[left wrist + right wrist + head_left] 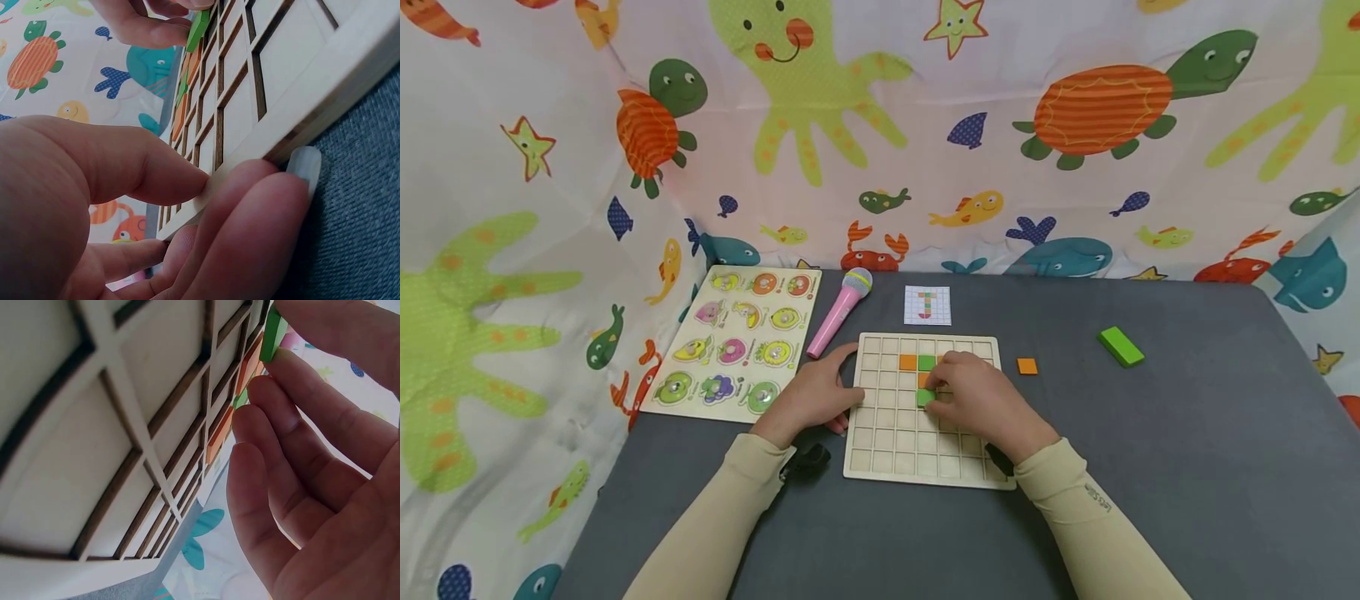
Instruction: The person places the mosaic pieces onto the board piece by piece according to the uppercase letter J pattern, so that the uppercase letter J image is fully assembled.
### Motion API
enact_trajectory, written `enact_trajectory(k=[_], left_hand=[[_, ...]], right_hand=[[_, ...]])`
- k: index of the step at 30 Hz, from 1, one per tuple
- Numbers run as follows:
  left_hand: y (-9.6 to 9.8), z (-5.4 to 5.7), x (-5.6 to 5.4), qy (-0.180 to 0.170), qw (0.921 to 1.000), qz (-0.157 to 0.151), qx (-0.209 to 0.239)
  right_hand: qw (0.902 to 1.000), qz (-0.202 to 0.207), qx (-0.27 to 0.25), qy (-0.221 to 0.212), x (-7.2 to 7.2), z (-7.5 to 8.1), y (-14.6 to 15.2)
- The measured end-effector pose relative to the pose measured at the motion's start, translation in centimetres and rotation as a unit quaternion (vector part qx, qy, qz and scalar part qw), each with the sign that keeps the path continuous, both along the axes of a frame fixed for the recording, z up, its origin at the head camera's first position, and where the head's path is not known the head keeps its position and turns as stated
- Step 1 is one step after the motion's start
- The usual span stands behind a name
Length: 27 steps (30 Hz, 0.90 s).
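A wooden grid board (883, 461) lies on the grey table. My left hand (811, 395) grips its left edge; in the left wrist view the thumb (150, 165) presses the rim and the other fingers reach the side and underneath. With thumb and fingertips my right hand (981, 404) pinches a green square tile (273, 336), tilted at a cell near the board's middle. Just beyond that tile, an orange tile (908, 362) and a green tile (927, 362) sit in cells, with another orange one partly hidden by the right fingers.
A pattern card (927, 305) with a coloured J shape lies behind the board. Right of it are a loose orange tile (1027, 366) and a green block (1122, 347). On the left lie a pink toy microphone (835, 321) and a fruit puzzle board (700, 337).
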State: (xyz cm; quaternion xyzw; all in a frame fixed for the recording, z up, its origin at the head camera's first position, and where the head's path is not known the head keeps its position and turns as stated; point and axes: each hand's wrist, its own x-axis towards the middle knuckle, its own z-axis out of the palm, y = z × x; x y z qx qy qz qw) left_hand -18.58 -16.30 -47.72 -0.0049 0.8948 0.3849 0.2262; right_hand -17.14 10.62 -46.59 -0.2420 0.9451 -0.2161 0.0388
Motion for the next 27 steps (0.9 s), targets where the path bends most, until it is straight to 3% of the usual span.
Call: enact_trajectory(k=[14, 27], left_hand=[[-0.21, -0.43, -0.21, 0.005, 0.9999, -0.008, 0.008], [-0.12, -0.11, -0.16, 0.0, 1.0, -0.007, 0.006]], right_hand=[[0.9998, 0.003, 0.012, 0.013, 0.01, -0.18, -0.01], [0.9998, -0.002, 0.018, 0.0, -0.06, -0.29, -0.24]])
